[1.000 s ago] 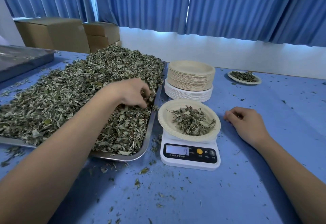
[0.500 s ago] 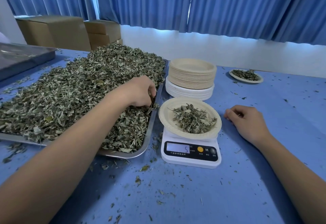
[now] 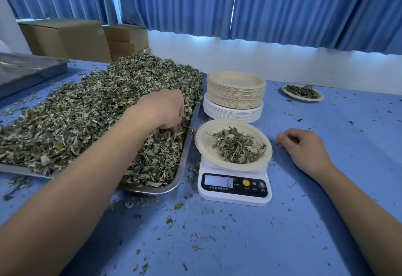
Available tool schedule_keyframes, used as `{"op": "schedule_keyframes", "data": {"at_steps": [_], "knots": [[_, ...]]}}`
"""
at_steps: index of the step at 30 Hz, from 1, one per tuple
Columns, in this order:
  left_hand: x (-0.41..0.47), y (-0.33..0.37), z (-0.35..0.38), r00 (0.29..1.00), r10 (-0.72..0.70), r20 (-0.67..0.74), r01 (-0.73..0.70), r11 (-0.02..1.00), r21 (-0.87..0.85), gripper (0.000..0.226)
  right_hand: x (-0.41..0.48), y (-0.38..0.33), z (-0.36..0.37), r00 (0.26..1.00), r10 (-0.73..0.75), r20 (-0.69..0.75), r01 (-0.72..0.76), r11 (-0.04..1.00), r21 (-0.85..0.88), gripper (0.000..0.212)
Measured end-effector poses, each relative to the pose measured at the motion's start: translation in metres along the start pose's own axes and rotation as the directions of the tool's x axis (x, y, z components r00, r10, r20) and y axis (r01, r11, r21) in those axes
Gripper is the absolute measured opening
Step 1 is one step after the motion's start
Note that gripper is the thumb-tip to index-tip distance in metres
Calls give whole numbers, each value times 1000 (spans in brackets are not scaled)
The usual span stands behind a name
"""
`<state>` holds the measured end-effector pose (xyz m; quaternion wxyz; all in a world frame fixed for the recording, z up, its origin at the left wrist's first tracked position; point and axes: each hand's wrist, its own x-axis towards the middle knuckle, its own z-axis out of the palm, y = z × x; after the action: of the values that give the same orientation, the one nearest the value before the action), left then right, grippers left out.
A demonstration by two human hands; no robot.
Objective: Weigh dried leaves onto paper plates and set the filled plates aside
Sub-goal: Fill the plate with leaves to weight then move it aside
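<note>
Reaching into the dried leaves [image 3: 87, 112] heaped on the steel tray [image 3: 184, 160], my left hand [image 3: 165, 110] curls its fingers down among them; the tips are buried, so I cannot tell if they pinch any. My right hand [image 3: 304, 151] rests loosely curled on the blue bench [image 3: 239, 243], holding nothing, just right of the paper plate [image 3: 202, 143] of leaves on the kitchen scale [image 3: 235, 197], which reads 6. One filled plate [image 3: 319, 98] sits at the far right.
</note>
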<state>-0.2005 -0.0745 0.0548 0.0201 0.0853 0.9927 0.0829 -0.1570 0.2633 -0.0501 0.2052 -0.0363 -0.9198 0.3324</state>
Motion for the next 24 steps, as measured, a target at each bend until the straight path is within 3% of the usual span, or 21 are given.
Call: {"op": "schedule_keyframes", "data": {"at_steps": [4,8,13,18,21,23,24], "knots": [[-1,1,-7,972,6,-234,-16,999,-42,14,0,0,0,1000,1,3,-1,1000,3,32],[-1,-1,-7,974,4,-227,-9,1000,-20,15,0,0,0,1000,1,7,-1,1000,-2,33],[-1,0,-11,921,12,-390,-56,993,-103,15,1,0,0,1000,1,12,-1,1000,8,32],[-1,-2,-7,959,-25,-283,17,999,-28,15,0,1,-1,1000,3,16,-3,1000,13,32],[0,3,-6,896,-25,-442,-103,959,-263,17,-1,0,-1,1000,7,12,-8,1000,18,31],[-2,11,-5,851,-50,-523,-235,854,-464,14,-1,-1,0,1000,13,10,-13,1000,18,31],[-3,15,-4,861,-46,-507,-284,783,-554,13,-1,-1,0,1000,16,9,-16,1000,15,31]]}}
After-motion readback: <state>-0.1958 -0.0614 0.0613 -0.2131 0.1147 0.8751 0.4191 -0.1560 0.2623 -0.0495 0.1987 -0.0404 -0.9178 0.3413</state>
